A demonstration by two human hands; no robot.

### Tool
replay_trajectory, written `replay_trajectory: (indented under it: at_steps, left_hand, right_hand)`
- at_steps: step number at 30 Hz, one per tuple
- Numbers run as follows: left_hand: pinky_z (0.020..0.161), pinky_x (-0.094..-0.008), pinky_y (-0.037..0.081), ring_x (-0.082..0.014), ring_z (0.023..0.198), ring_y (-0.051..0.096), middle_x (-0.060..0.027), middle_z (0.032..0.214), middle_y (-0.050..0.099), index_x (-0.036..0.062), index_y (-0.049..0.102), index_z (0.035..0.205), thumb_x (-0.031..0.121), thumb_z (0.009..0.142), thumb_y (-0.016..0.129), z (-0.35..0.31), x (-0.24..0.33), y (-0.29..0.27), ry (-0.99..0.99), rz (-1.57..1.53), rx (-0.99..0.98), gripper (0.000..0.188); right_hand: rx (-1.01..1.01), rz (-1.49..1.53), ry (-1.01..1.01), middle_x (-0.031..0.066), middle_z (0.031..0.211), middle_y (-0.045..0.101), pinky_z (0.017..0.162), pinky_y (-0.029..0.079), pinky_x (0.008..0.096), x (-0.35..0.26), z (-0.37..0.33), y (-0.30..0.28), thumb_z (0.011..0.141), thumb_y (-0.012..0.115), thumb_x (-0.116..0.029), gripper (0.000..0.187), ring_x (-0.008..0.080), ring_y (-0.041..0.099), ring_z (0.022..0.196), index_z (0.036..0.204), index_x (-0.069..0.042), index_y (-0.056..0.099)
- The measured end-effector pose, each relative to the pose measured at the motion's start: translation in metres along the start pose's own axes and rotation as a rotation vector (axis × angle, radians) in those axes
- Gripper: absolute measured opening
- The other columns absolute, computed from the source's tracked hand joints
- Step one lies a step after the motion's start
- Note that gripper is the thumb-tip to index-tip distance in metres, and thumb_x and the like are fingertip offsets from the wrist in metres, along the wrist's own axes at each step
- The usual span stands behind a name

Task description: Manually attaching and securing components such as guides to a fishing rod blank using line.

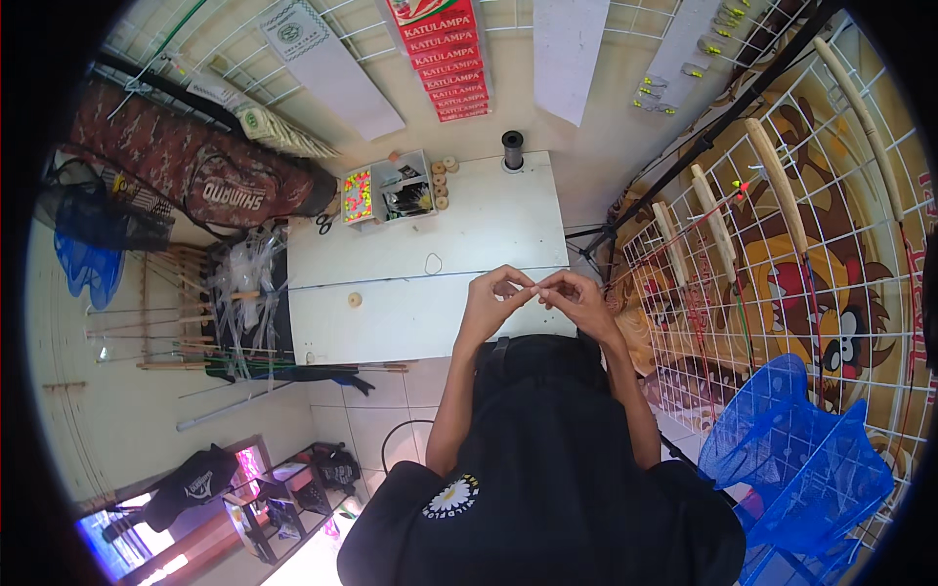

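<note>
Over the near edge of a white table (410, 332), my left hand (491, 305) and my right hand (581, 305) meet fingertip to fingertip. Thumb and forefinger are pinched together on each. Whatever lies between the fingertips is too small to make out. To the left of the hands, a thin dark loop (427, 260) rests on the tabletop near its seam. Farther left sits a small pale round spool (355, 300) with a centre hole.
At the back stands a divided box (391, 217) with bright beads and packets, beside small tan spools (442, 186). Black scissors (323, 225) lie left of it; a dark line spool (512, 149) stands right. A wire grid with rods (782, 186) and blue nets (796, 449) flank my right.
</note>
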State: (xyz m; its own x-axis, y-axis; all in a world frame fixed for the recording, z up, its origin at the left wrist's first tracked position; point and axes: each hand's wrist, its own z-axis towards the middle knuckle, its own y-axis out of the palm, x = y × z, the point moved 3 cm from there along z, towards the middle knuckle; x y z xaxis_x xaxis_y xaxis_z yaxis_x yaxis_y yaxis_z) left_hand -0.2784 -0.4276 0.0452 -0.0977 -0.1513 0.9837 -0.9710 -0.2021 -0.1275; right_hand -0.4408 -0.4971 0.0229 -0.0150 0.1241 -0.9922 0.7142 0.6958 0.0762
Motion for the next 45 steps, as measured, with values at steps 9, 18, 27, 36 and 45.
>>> replay_trajectory:
  at_steps: [9, 18, 27, 36, 45]
  left_hand:
    - [0.061, -0.0211, 0.044, -0.0061, 0.066, 0.057, -0.0028, 0.077, 0.066, 0.002, 0.065, 0.086, 0.011, 0.083, 0.074, -0.049, -0.019, 0.009, -0.113, -0.149, -0.001, 0.014]
    - [0.058, -0.0197, 0.043, -0.0051, 0.064, 0.056, -0.002, 0.079, 0.065, 0.0018, 0.064, 0.089, 0.014, 0.084, 0.073, -0.092, -0.02, 0.014, -0.12, -0.153, 0.14, 0.017]
    - [0.061, -0.0214, 0.043, -0.0084, 0.067, 0.057, -0.0055, 0.086, 0.065, 0.0015, 0.059, 0.098, 0.012, 0.089, 0.068, -0.122, -0.027, 0.009, -0.167, -0.206, 0.196, 0.016]
    - [0.064, -0.0218, 0.047, -0.0095, 0.07, 0.061, -0.0054, 0.09, 0.067, 0.0029, 0.062, 0.101, 0.012, 0.087, 0.07, -0.082, -0.101, -0.079, -0.037, 0.15, 0.463, 0.019]
    - [0.08, -0.0379, 0.05, -0.0298, 0.09, 0.059, -0.0107, 0.096, 0.063, 0.0109, 0.067, 0.098, 0.008, 0.075, 0.076, -0.032, -0.164, -0.186, 0.085, 0.706, 0.429, 0.025]
  right_hand:
    - [-0.102, -0.151, -0.011, 0.0054, 0.086, 0.068, 0.077, 0.049, 0.0278, 0.009, -0.032, 0.016, 0.088, 0.07, -0.017, 0.019, 0.0117, 0.062, 0.081, 0.094, 0.001, 0.068]
    - [-0.101, -0.269, -0.029, 0.0051, 0.083, 0.068, 0.08, 0.049, 0.0302, 0.0, -0.061, 0.022, 0.087, 0.069, -0.015, 0.016, 0.0129, 0.063, 0.083, 0.089, 0.001, 0.068]
    - [0.029, 0.088, 0.078, -0.0006, 0.073, 0.062, 0.06, 0.043, 0.0209, 0.005, -0.099, 0.039, 0.088, 0.069, -0.016, 0.017, 0.0038, 0.056, 0.067, 0.086, 0.0, 0.063]
    - [0.16, -0.151, 0.024, -0.0042, 0.069, 0.058, 0.054, 0.036, 0.0191, -0.004, -0.088, 0.045, 0.088, 0.068, -0.014, 0.014, 0.0011, 0.046, 0.061, 0.085, -0.002, 0.064]
    - [0.343, -0.076, -0.018, -0.0005, 0.073, 0.061, 0.06, 0.04, 0.0203, -0.001, -0.04, 0.077, 0.09, 0.066, -0.013, 0.013, 0.0036, 0.052, 0.066, 0.089, 0.0, 0.062]
